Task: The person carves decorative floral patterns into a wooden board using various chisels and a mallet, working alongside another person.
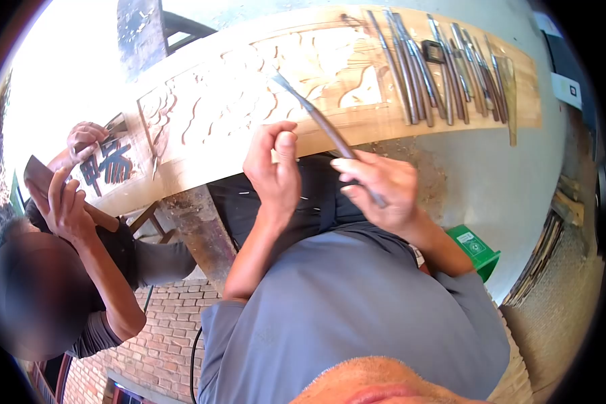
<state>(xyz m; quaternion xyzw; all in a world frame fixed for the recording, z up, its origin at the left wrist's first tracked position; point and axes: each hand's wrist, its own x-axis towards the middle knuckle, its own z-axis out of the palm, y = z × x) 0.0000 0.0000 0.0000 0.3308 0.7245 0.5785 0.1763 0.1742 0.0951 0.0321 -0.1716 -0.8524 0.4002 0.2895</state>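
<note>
My right hand is closed around the dark wooden handle of a chisel. Its flat metal blade points up and to the left, above the carved wooden board. My left hand is raised just left of the chisel, apart from it. Its fingers are curled in with the thumb up, and nothing shows in them. Shallow relief with curving outlines covers the pale board, with wood chips lying on it. Several more carving chisels lie side by side at the board's right end.
A small black square object lies among the chisels. At left, a co-worker holds a dark flat piece near several dark tools. A green bin stands at lower right. Stacked wood leans farther right.
</note>
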